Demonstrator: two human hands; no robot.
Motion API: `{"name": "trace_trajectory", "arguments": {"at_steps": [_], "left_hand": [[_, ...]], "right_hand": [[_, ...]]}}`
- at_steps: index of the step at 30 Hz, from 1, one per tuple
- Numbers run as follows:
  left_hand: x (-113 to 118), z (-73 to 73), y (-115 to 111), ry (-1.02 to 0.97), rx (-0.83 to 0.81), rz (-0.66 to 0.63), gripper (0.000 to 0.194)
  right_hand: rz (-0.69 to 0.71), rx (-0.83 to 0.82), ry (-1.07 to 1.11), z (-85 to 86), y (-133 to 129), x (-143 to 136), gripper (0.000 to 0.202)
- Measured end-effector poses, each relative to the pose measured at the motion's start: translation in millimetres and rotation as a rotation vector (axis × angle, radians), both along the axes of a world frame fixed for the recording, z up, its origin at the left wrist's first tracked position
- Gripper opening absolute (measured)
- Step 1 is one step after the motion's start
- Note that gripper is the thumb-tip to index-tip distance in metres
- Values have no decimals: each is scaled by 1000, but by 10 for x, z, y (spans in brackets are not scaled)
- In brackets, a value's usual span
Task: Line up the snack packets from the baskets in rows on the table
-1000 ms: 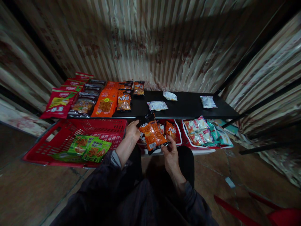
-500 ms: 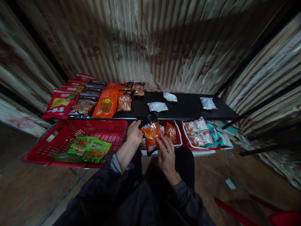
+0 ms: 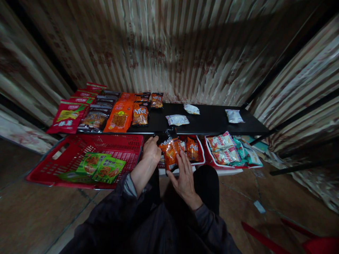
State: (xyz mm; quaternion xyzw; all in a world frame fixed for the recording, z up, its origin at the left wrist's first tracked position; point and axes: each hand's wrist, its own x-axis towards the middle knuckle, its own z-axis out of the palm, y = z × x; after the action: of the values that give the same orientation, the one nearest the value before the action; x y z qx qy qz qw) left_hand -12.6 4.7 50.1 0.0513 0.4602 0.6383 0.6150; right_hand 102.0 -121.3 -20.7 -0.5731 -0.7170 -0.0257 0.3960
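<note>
The left hand grips the left part of an orange snack bag over the middle basket, though its fingertips are hard to make out. The right hand lies against the bag's right side, its fingers extended and close together. Another orange bag lies in the basket, just right of them. On the far side, two white packets rest on the black shelf.
</note>
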Motion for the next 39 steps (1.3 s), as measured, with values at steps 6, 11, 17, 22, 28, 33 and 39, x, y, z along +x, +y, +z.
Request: {"name": "trace_trajectory", "arguments": {"at_steps": [6,11,17,22,28,33,39], "left_hand": [[81,-4,-71,48,58,-44,20],[222,109,-175,52,98,-46,24],[360,299,-280,41,86,4,27],[414,351,-284,36,74,12,25],[331,363,-256,96,70,-136,26],[174,362,-179,286,192,-396,16],[-24,386,-57,489,293,-663,27]], "right_hand": [[-57,-66,-11,-66,-1,-78,91],[-87,-164,64,-163,1,-209,109],[-63,-197,278,-228,26,-307,96],[-77,-131,283,-265,58,-244,83],[-85,-127,313,-255,67,-148,81],[-28,-198,484,-202,62,-85,74],[65,-424,910,-46,38,17,71]]}}
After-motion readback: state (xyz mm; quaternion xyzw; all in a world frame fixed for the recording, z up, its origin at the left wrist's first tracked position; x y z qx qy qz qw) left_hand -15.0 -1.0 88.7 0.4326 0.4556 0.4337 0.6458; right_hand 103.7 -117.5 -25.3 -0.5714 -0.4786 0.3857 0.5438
